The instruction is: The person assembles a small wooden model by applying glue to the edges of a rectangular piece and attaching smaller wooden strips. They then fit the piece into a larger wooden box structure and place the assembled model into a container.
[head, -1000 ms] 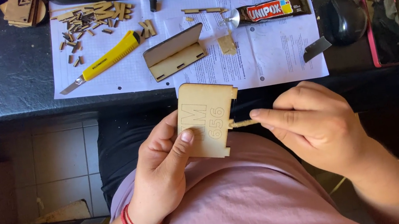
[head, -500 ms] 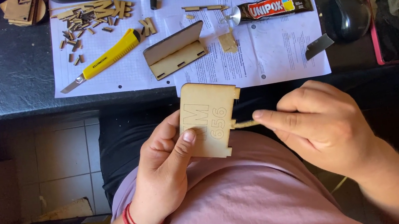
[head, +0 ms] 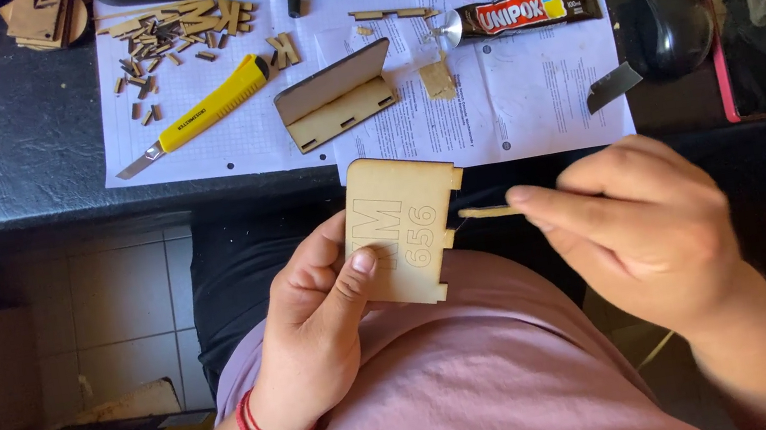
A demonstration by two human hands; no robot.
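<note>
Desk (head: 9, 149) first — dark, running along the top of my view, with white printed sheets (head: 530, 112) spread over it. On the sheets I see a folded wooden piece (head: 336, 101), a yellow utility knife (head: 206, 115), a tube of glue (head: 529, 9) and a scatter of small wood offcuts (head: 173, 29). A dark mouse (head: 668, 26) and a phone in a pink case (head: 746, 39) sit off the paper's right edge.

Below the desk, over the lap, my left hand (head: 319, 326) grips the flat wooden panel (head: 402, 227) — thumb pressed on its engraved face, fingers behind it, the panel tilted slightly. My right hand (head: 644, 232) is closed in a pinch on a thin wooden stick (head: 489, 212), held level with its tip pointing at the panel's notched right edge.

Compared with half a second back, the stick reads as drawn a little away: earlier its tip met the panel's edge, now I see a small gap between tip and notch. I judge the contact at that edge has been broken for the moment, while the left hand's hold on the panel looks unchanged
</note>
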